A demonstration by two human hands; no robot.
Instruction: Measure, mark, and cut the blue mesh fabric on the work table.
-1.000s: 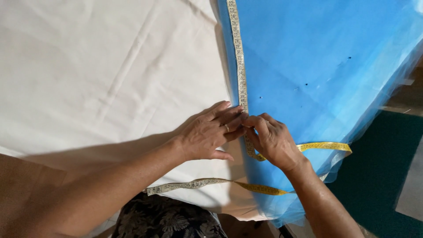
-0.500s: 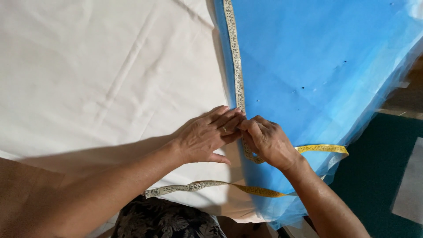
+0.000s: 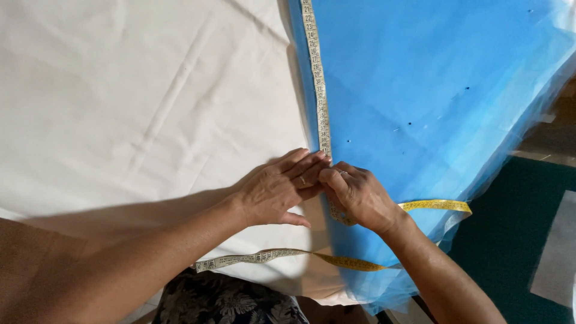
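A measuring tape (image 3: 318, 78) runs in a straight line from the top edge of the view down along the border where a sheer blue fabric (image 3: 432, 78) meets a cream fabric (image 3: 138, 90). Both cloths lie spread flat on the desk, the cream one to the left, the blue one to the right, its translucent edge hanging over the desk's right side above a dark green floor (image 3: 516, 240).

The left hand (image 3: 276, 189) lies palm down on the cream fabric, its fingers stretched out and pressed against the tape at the seam line; a ring shows on one finger. The right hand (image 3: 357, 195) rests on the blue fabric just beside it, fingers curled and pinching the tape, fingertips touching those of the left hand.

Below the hands the tape's slack loops away: a yellow stretch curves out to the right over the blue cloth, another stretch trails across the near edge of the desk, above a dark floral garment (image 3: 234, 303) worn by the person.
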